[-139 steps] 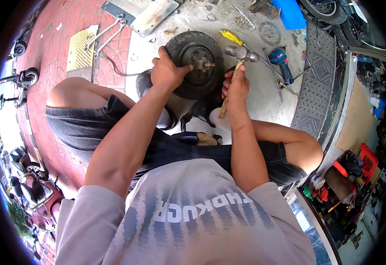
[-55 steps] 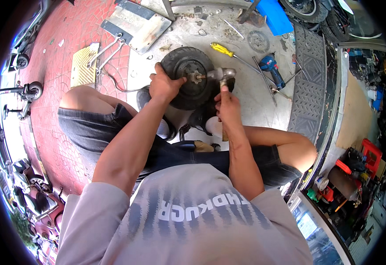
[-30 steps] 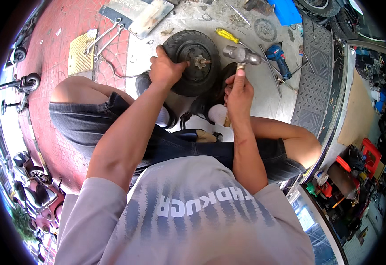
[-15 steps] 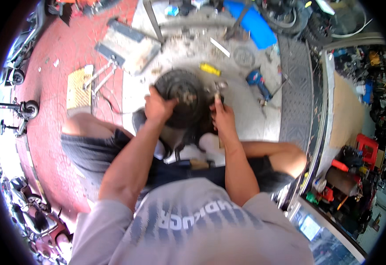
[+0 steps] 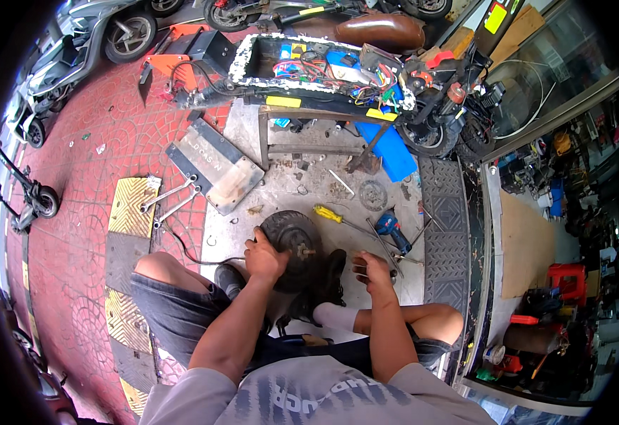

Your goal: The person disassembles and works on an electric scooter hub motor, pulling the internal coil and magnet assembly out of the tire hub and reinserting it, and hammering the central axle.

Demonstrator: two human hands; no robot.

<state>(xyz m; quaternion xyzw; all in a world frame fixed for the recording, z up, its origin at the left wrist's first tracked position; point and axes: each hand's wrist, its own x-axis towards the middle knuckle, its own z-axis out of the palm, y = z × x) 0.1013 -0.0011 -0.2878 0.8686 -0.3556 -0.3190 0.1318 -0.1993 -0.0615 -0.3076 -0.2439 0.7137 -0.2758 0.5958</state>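
My left hand (image 5: 267,260) grips the left side of a black-tyred wheel (image 5: 297,234), its hub and axle (image 5: 306,251) showing, standing between my shoes. To the right of the wheel my right hand (image 5: 372,271) is open, fingers loosely bent and apart, with no hammer visible in it. A yellow-handled screwdriver (image 5: 328,213) lies above the wheel. A blue cordless power tool (image 5: 393,231) and thin metal rods lie beyond my right hand. Two wrenches (image 5: 175,207) lie to the upper left beside a metal plate (image 5: 221,173).
Ahead, a scooter deck (image 5: 324,71) full of wires and blue packs rests on a metal stand (image 5: 311,149), near a blue sheet (image 5: 398,160). Parked scooters (image 5: 122,42) line the upper left. Yellow-black ramps (image 5: 129,205) are left; a cluttered doorway (image 5: 529,234) is right.
The view has tilted up, bringing the scooter deck into sight. My right hand has moved off the hammer, which I cannot make out now. My left hand still grips the wheel.
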